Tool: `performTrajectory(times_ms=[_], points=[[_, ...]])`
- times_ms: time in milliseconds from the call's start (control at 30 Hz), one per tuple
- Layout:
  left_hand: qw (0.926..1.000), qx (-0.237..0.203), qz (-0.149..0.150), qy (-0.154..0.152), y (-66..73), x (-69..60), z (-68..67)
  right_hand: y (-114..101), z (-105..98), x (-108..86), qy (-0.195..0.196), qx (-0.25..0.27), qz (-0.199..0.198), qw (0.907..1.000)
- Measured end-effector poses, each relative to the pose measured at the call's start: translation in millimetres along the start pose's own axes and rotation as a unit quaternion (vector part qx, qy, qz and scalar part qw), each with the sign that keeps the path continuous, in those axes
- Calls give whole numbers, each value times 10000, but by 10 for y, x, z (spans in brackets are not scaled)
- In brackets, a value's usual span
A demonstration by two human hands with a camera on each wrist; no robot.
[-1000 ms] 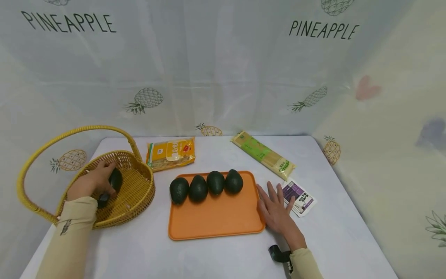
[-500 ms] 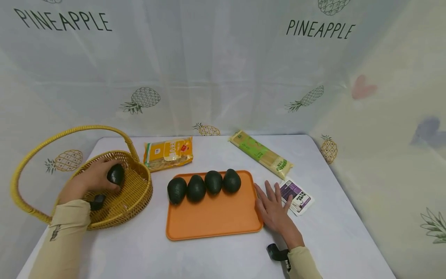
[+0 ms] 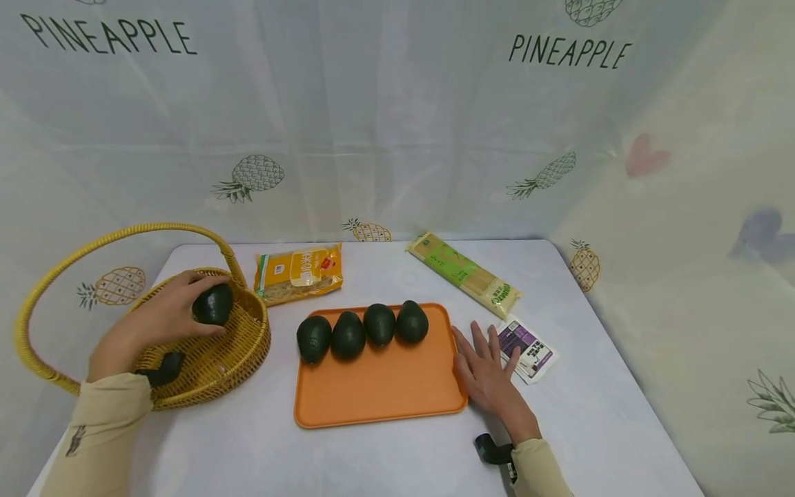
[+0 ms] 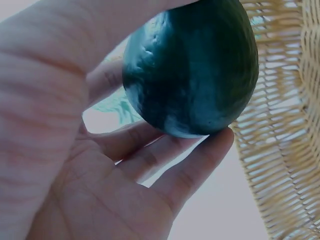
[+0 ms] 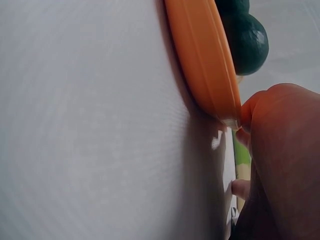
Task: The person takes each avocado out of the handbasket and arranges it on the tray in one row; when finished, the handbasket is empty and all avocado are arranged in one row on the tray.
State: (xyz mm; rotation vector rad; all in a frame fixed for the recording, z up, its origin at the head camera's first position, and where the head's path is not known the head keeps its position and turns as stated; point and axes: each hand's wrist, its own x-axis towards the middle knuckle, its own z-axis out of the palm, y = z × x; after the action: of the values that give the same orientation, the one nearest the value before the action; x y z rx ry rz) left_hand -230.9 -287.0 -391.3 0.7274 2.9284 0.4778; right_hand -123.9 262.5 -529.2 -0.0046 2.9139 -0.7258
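A dark green avocado [image 3: 213, 304] is held between the thumb and fingers of my left hand [image 3: 164, 314], over the yellow wicker basket [image 3: 248, 359]. The left wrist view shows the avocado [image 4: 192, 75] close up, with fingertips touching its underside. My right hand [image 3: 493, 383] lies with fingers spread at the right edge of the orange tray [image 3: 379, 393], thumb side touching the rim. Several avocados [image 3: 348, 335] stand in a row along the tray's back edge. In the right wrist view, the hand [image 5: 290, 150] meets the tray's side [image 5: 205, 60].
Behind the tray lie an orange-yellow food packet [image 3: 299, 274] and a long green-and-tan noodle packet [image 3: 464, 274]. A purple-and-white packet [image 3: 528, 350] is beside my right hand. The basket's tall handle [image 3: 124, 241] arches over its left and back side.
My left hand has lifted the avocado up from inside the basket and shifted it slightly right. The right hand keeps its place at the tray; the whole view has drifted a little.
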Motion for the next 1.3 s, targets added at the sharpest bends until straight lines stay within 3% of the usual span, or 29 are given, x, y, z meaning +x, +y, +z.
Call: performTrajectory(times_ms=[400,700,1033,1300], points=[[9968,-638,484,-65,398,-41,-10,-13,9,-27,89,-5,-68,9999],[9954,-641,714,-23,592,5,40,-20,23,-22,100,40,-117,9999],[9833,-763,1571,518,797,201,222,-31,-9,-30,85,16,-39,10000],[9759,-915,1935,428,975,409,360,-22,-6,-29,126,52,-58,9999]])
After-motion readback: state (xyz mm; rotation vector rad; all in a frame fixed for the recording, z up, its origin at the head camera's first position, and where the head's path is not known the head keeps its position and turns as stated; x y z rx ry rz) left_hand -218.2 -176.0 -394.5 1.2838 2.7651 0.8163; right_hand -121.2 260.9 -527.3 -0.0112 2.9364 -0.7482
